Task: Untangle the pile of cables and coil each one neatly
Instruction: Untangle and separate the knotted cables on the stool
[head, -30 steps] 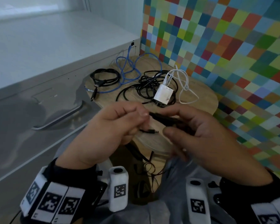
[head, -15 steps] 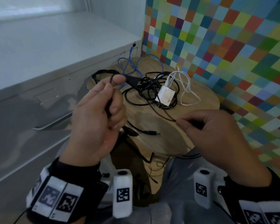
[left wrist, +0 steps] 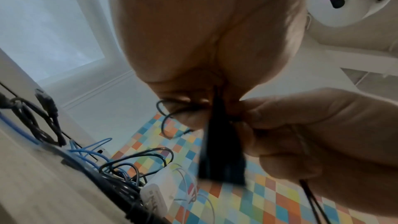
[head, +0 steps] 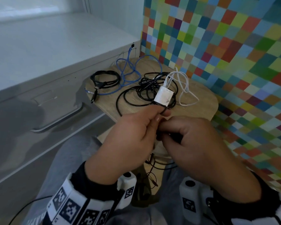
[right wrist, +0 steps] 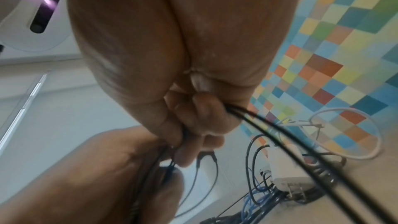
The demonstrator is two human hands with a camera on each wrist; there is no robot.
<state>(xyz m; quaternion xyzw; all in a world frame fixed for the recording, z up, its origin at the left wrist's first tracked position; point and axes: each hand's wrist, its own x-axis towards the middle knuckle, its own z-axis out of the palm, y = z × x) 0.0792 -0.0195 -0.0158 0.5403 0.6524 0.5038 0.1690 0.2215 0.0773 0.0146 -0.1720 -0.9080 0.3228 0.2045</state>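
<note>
Both hands meet over the near edge of a small wooden table (head: 199, 101). My left hand (head: 133, 135) pinches a thin black cable (head: 120, 104) with a small loop (left wrist: 163, 125) at its fingertips; a blurred black plug (left wrist: 221, 156) hangs below them. My right hand (head: 196, 143) grips strands of the same black cable (right wrist: 301, 135), which run off toward the pile. On the table lie a tangle of black cable (head: 146, 93), a white charger (head: 163, 96) with a white cable (head: 185, 88), a blue cable (head: 128, 73), and a coiled black cable (head: 104, 78).
A white and grey drawer unit with a metal handle (head: 58, 120) stands left of the table. A wall of coloured squares (head: 234, 54) rises close behind and to the right. Thin dark wires (head: 151, 174) dangle below the table edge over my grey-trousered lap.
My left hand, which was raised to the left with the cable, has come back down to meet my right hand at the table's near edge. The plug lying there is no longer seen.
</note>
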